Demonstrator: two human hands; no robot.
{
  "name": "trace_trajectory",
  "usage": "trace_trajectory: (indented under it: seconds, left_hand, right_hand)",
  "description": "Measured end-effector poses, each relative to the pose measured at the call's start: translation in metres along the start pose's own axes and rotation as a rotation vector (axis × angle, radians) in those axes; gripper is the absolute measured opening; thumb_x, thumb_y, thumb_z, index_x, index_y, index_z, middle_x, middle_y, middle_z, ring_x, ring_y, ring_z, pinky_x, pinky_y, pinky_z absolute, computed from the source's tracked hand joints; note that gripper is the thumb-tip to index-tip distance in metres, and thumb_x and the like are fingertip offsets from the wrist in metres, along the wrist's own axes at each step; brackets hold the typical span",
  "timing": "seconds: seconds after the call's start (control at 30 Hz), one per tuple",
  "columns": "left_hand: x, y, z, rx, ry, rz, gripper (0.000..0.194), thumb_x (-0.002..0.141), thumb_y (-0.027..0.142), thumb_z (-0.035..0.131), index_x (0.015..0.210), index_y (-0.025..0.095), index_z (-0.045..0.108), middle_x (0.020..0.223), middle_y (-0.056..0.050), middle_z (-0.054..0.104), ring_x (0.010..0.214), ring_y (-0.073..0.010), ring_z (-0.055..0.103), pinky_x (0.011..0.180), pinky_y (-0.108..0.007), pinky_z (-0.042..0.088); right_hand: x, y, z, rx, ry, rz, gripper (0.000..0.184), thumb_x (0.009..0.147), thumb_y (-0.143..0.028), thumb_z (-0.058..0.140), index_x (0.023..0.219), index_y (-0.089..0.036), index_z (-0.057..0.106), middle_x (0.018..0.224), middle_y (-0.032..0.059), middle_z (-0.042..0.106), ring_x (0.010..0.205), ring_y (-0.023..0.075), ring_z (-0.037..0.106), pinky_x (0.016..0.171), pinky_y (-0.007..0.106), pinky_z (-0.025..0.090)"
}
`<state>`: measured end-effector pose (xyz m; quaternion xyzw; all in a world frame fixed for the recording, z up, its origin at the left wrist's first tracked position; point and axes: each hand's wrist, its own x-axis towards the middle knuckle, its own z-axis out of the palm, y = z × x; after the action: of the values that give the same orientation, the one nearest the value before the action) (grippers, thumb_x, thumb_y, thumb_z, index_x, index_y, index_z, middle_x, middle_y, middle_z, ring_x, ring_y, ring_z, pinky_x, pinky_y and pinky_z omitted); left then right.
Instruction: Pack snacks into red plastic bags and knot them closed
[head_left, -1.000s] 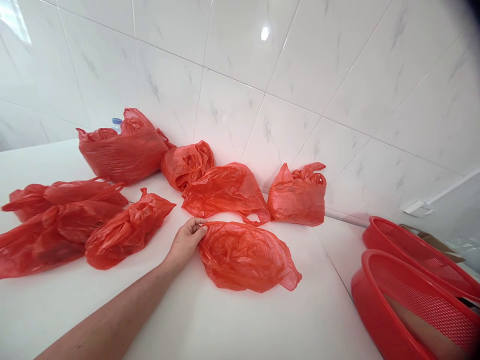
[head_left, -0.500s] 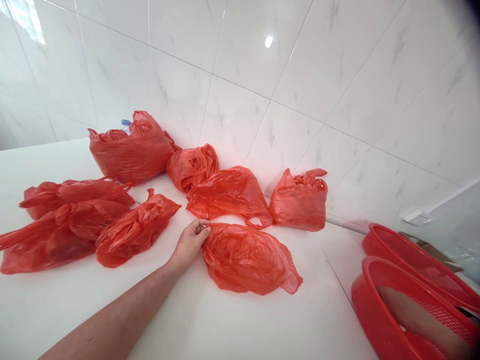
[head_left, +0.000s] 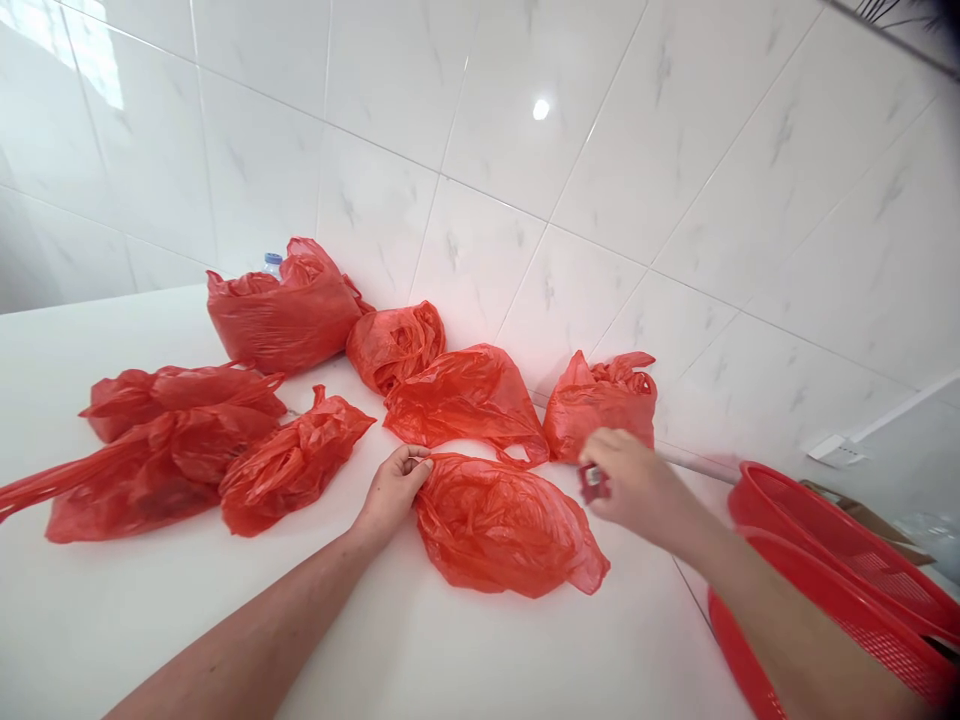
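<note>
A thin red plastic bag (head_left: 510,530) lies with its mouth spread on the white table. My left hand (head_left: 394,490) pinches the bag's left rim between thumb and fingers. Above the bag's right side is my right hand (head_left: 626,485), blurred by motion and closed on a small dark red object (head_left: 594,482) with a pale patch, too smeared to name. Just behind the open bag lies another loose red bag (head_left: 472,400). A filled red bag (head_left: 600,405) stands behind my right hand, partly covered by it.
Several filled or knotted red bags (head_left: 285,315) rest on the table's left and back. A blue-capped bottle (head_left: 273,262) shows behind one. Two red plastic baskets (head_left: 840,540) stand at the right, partly behind my forearm. A tiled wall (head_left: 525,170) closes off the back.
My right hand has come out of the near red basket with a small dark red object and moved left over the open bag. My left hand still grips the rim. The view has shifted slightly.
</note>
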<state>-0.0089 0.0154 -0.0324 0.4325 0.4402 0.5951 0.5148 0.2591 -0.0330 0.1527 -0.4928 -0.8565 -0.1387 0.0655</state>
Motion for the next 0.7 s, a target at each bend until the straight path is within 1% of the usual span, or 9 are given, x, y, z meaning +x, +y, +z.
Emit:
trace_trajectory:
  seconds: [0.1,0.17,0.27,0.37,0.43,0.53,0.6,0.63,0.7]
  left_hand:
    - [0.0,0.0,0.0,-0.006,-0.009,0.006,0.031,0.073,0.042,0.062,0.092,0.019,0.057,0.06,0.004,0.055,0.05,-0.009,0.048,0.047,-0.019,0.035]
    - [-0.001,0.001,0.0,-0.021,-0.016,0.0,0.03,0.074,0.042,0.061,0.092,0.019,0.056,0.06,0.005,0.054,0.05,-0.0089,0.048,0.047,-0.019,0.036]
    - [-0.002,0.004,0.001,-0.048,-0.026,-0.007,0.029,0.074,0.041,0.061,0.09,0.019,0.055,0.058,0.006,0.052,0.049,-0.0086,0.046,0.047,-0.019,0.036]
    - [-0.002,0.005,0.001,-0.051,-0.034,-0.014,0.029,0.074,0.042,0.061,0.09,0.019,0.054,0.057,0.006,0.051,0.047,-0.0085,0.045,0.045,-0.019,0.035]
    - [-0.002,0.004,0.001,-0.039,-0.037,-0.012,0.028,0.074,0.041,0.06,0.09,0.019,0.054,0.058,0.006,0.052,0.048,-0.0087,0.047,0.046,-0.019,0.036]
    - [-0.001,0.003,0.001,-0.031,-0.031,-0.01,0.027,0.074,0.039,0.06,0.09,0.019,0.054,0.061,0.004,0.055,0.05,-0.0093,0.049,0.047,-0.02,0.038]
    - [0.0,0.002,0.001,-0.04,-0.035,-0.015,0.028,0.073,0.039,0.061,0.09,0.018,0.055,0.062,0.004,0.057,0.051,-0.01,0.05,0.048,-0.02,0.039]
    - [0.0,0.002,0.001,-0.044,-0.038,-0.016,0.028,0.073,0.04,0.061,0.09,0.018,0.055,0.062,0.003,0.057,0.051,-0.0103,0.051,0.049,-0.02,0.039]
    - [0.001,0.001,0.0,-0.047,-0.044,-0.018,0.029,0.073,0.041,0.061,0.091,0.018,0.055,0.063,0.003,0.058,0.052,-0.0108,0.052,0.049,-0.021,0.039]
  right_hand:
    - [0.025,-0.047,0.026,0.016,-0.059,-0.132,0.02,0.061,-0.006,0.054,0.073,-0.02,0.046,0.082,0.0009,0.053,0.075,0.0158,0.044,0.058,0.026,0.032]
    - [0.035,-0.064,0.045,0.026,-0.11,-0.193,0.021,0.06,-0.007,0.057,0.072,-0.02,0.046,0.083,0.0009,0.053,0.075,0.0161,0.043,0.058,0.026,0.032]
    - [0.041,-0.074,0.067,0.101,-0.191,-0.23,0.023,0.06,-0.011,0.064,0.077,-0.02,0.051,0.084,0.0007,0.054,0.08,0.0177,0.045,0.063,0.026,0.036]
    - [0.04,-0.07,0.068,0.238,-0.233,-0.205,0.038,0.06,-0.023,0.073,0.094,-0.023,0.056,0.098,0.001,0.056,0.094,0.0206,0.048,0.076,0.03,0.042]
    - [0.035,-0.061,0.058,0.298,-0.211,-0.138,0.046,0.065,-0.029,0.072,0.107,-0.027,0.055,0.114,0.0018,0.054,0.105,0.0221,0.048,0.087,0.034,0.041]
    - [0.02,-0.031,0.039,0.301,-0.122,0.029,0.036,0.078,-0.033,0.06,0.113,-0.03,0.054,0.125,0.0017,0.051,0.114,0.0213,0.047,0.095,0.036,0.039]
    - [0.002,0.0,0.028,0.261,-0.046,0.18,0.025,0.082,-0.036,0.054,0.106,-0.03,0.058,0.119,0.0013,0.055,0.11,0.0208,0.052,0.091,0.036,0.043]
    - [-0.009,0.019,0.025,0.235,-0.018,0.265,0.024,0.084,-0.038,0.051,0.106,-0.03,0.058,0.117,0.0012,0.057,0.107,0.0207,0.054,0.086,0.035,0.046]
    - [-0.036,0.057,0.019,0.14,0.04,0.428,0.022,0.083,-0.041,0.052,0.098,-0.029,0.061,0.107,0.0027,0.062,0.093,0.0217,0.061,0.071,0.034,0.051]
